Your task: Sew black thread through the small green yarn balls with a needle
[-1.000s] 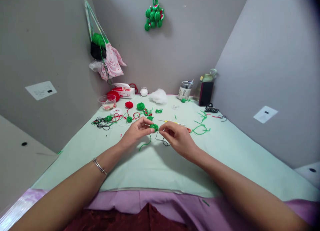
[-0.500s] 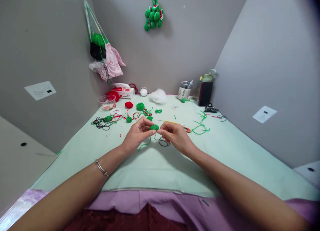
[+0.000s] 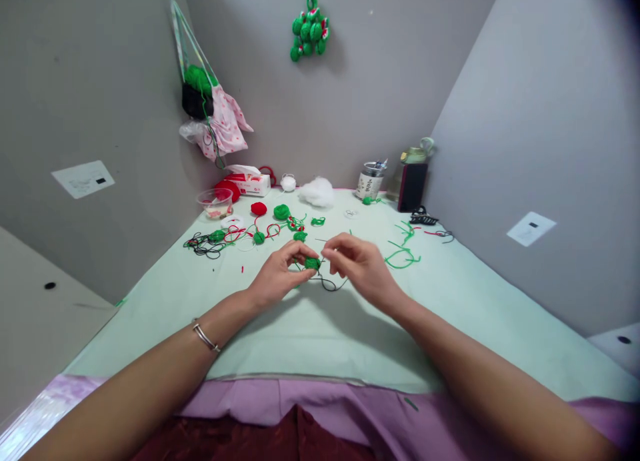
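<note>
My left hand (image 3: 280, 271) pinches a small green crocheted ball (image 3: 313, 263) between thumb and fingers, above the middle of the table. Close on its right, my right hand (image 3: 357, 261) is closed, with thumb and forefinger pressed together. A thin dark strand runs from these fingertips to the ball; whether a needle is there too I cannot make out. Below both hands hangs a loop of black yarn (image 3: 330, 286). Part of the ball is covered by the left fingers.
Behind my hands lie a green yarn ball (image 3: 281, 212), a red yarn ball (image 3: 259, 208) and white stuffing (image 3: 317, 192). Black cord (image 3: 205, 245) is heaped at left, green yarn scraps (image 3: 404, 258) at right. A pen tin (image 3: 370, 181) and dark phone (image 3: 413, 188) stand at the back.
My right hand has risen slightly and drawn apart from the ball, its fingertips now off it. The ball has turned and sits a little lower in my left hand.
</note>
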`<action>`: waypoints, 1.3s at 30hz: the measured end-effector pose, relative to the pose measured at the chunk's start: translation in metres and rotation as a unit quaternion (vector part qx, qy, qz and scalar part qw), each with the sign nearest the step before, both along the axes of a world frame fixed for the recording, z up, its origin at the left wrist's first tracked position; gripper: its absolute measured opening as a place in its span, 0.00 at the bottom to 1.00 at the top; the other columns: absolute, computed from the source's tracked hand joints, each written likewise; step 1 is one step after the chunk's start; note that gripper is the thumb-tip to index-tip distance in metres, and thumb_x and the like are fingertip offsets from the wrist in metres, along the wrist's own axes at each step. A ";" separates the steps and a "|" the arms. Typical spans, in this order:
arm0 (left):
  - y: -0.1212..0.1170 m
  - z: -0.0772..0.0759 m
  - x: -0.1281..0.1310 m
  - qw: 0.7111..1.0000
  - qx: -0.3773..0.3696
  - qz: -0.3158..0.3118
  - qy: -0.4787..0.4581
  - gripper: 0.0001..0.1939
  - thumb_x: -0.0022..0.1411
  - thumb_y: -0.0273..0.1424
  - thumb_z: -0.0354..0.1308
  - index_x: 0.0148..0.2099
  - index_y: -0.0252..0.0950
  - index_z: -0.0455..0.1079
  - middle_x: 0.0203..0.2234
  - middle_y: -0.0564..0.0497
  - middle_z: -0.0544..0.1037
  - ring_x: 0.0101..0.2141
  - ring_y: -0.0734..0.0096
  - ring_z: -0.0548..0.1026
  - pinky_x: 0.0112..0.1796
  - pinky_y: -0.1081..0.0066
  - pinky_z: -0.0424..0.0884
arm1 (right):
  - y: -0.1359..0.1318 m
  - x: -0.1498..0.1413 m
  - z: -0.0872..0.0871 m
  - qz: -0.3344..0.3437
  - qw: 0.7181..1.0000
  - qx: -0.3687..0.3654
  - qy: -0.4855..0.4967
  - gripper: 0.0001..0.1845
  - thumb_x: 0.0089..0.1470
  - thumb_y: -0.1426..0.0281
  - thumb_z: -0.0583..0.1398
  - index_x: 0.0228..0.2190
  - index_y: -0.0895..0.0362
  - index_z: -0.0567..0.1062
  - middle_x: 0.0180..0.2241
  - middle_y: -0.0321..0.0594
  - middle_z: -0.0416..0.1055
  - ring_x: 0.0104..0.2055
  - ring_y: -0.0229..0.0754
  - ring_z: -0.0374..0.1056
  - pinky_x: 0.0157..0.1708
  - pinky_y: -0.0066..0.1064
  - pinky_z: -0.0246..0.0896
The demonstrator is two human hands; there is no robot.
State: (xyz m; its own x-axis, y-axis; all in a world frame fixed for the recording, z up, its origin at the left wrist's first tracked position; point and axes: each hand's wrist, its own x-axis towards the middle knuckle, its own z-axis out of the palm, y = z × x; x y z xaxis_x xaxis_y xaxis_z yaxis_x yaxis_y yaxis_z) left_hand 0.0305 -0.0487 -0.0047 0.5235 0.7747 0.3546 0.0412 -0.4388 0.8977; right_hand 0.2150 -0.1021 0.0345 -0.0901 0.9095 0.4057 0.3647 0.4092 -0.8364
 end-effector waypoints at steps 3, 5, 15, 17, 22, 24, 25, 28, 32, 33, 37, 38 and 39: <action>0.004 0.001 -0.003 1.000 -0.017 0.008 0.025 0.11 0.54 0.28 0.62 0.42 0.36 0.72 0.37 0.49 0.74 0.39 0.67 0.71 0.43 0.66 0.68 | -0.001 0.020 0.024 0.052 0.977 -0.077 0.190 0.14 0.57 0.57 0.62 0.32 0.54 0.68 0.27 0.35 0.73 0.21 0.34 0.67 0.20 0.26 0.61; 0.009 0.000 -0.006 0.999 -0.018 0.012 0.039 0.11 0.53 0.28 0.62 0.42 0.36 0.72 0.37 0.49 0.74 0.38 0.67 0.71 0.43 0.65 0.68 | -0.001 0.039 0.039 0.040 0.962 -0.062 0.263 0.16 0.54 0.57 0.65 0.31 0.55 0.67 0.24 0.32 0.72 0.21 0.33 0.67 0.20 0.25 0.62; 0.021 0.006 -0.016 0.999 -0.027 0.022 0.026 0.13 0.51 0.28 0.63 0.42 0.36 0.72 0.37 0.48 0.75 0.38 0.67 0.72 0.42 0.64 0.69 | 0.006 0.110 0.065 -0.164 0.882 0.154 0.415 0.11 0.55 0.76 0.62 0.23 0.57 0.67 0.21 0.30 0.58 0.19 0.26 0.56 0.20 0.26 0.48; 0.019 0.008 -0.015 0.999 -0.045 0.007 -0.007 0.15 0.50 0.28 0.65 0.43 0.36 0.72 0.40 0.47 0.75 0.39 0.67 0.73 0.43 0.64 0.70 | 0.008 0.099 0.057 -0.139 0.913 0.125 0.363 0.08 0.54 0.75 0.63 0.26 0.56 0.69 0.22 0.31 0.60 0.21 0.28 0.57 0.21 0.27 0.49; 0.014 0.009 -0.013 0.996 -0.074 -0.022 -0.046 0.15 0.51 0.29 0.67 0.43 0.36 0.72 0.40 0.48 0.75 0.42 0.67 0.74 0.47 0.63 0.69 | -0.001 0.046 0.032 -0.084 0.989 0.112 0.049 0.03 0.58 0.68 0.62 0.32 0.54 0.75 0.28 0.36 0.69 0.27 0.35 0.62 0.28 0.30 0.58; 0.013 0.010 -0.013 0.996 -0.069 -0.027 -0.053 0.15 0.52 0.29 0.67 0.43 0.36 0.72 0.40 0.48 0.75 0.42 0.67 0.74 0.48 0.63 0.69 | -0.006 0.028 0.022 -0.073 0.981 0.157 -0.088 0.05 0.59 0.69 0.61 0.32 0.54 0.78 0.31 0.38 0.70 0.31 0.37 0.64 0.31 0.31 0.59; 0.013 0.009 -0.013 0.996 -0.065 -0.029 -0.056 0.15 0.52 0.29 0.67 0.43 0.36 0.73 0.40 0.48 0.75 0.42 0.67 0.74 0.48 0.63 0.68 | -0.008 0.022 0.018 -0.071 0.970 0.184 -0.143 0.06 0.60 0.70 0.61 0.33 0.54 0.79 0.31 0.39 0.69 0.32 0.37 0.64 0.32 0.31 0.59; 0.013 0.007 -0.012 0.996 -0.057 -0.041 -0.057 0.15 0.53 0.29 0.67 0.44 0.36 0.73 0.41 0.48 0.75 0.43 0.66 0.74 0.49 0.63 0.68 | -0.010 0.012 0.006 -0.071 0.935 0.234 -0.258 0.09 0.61 0.71 0.59 0.34 0.54 0.80 0.29 0.40 0.67 0.32 0.38 0.64 0.32 0.30 0.57; 0.013 0.005 -0.012 0.996 -0.050 -0.053 -0.047 0.15 0.55 0.29 0.66 0.46 0.36 0.72 0.42 0.46 0.74 0.44 0.65 0.73 0.49 0.63 0.68 | -0.008 0.010 -0.002 -0.082 0.914 0.228 -0.325 0.12 0.63 0.70 0.56 0.34 0.54 0.80 0.30 0.41 0.67 0.33 0.39 0.64 0.31 0.29 0.56; 0.013 0.004 -0.012 0.996 -0.048 -0.054 -0.043 0.14 0.56 0.29 0.65 0.46 0.36 0.72 0.42 0.46 0.74 0.44 0.65 0.72 0.49 0.63 0.68 | -0.007 0.010 -0.002 -0.084 0.912 0.225 -0.332 0.12 0.64 0.69 0.56 0.33 0.54 0.80 0.29 0.41 0.67 0.33 0.39 0.64 0.31 0.29 0.55; 0.012 0.004 -0.013 0.997 -0.043 -0.054 -0.039 0.14 0.56 0.30 0.65 0.46 0.37 0.72 0.43 0.46 0.74 0.45 0.65 0.72 0.50 0.62 0.67 | -0.006 0.011 -0.003 -0.084 0.908 0.221 -0.347 0.13 0.64 0.69 0.55 0.33 0.55 0.79 0.29 0.41 0.67 0.33 0.39 0.64 0.31 0.29 0.54; 0.012 0.004 -0.013 0.997 -0.043 -0.054 -0.039 0.14 0.56 0.30 0.65 0.46 0.37 0.72 0.43 0.46 0.74 0.45 0.65 0.72 0.50 0.62 0.67 | -0.006 0.011 -0.003 -0.082 0.906 0.223 -0.351 0.13 0.64 0.69 0.55 0.33 0.55 0.79 0.29 0.41 0.67 0.33 0.39 0.63 0.31 0.29 0.54; 0.012 0.004 -0.013 0.997 -0.042 -0.054 -0.038 0.14 0.56 0.30 0.65 0.46 0.37 0.72 0.43 0.46 0.74 0.45 0.65 0.72 0.50 0.62 0.67 | -0.005 0.011 -0.003 -0.080 0.904 0.226 -0.355 0.14 0.65 0.69 0.54 0.33 0.56 0.79 0.29 0.41 0.67 0.33 0.39 0.63 0.31 0.29 0.54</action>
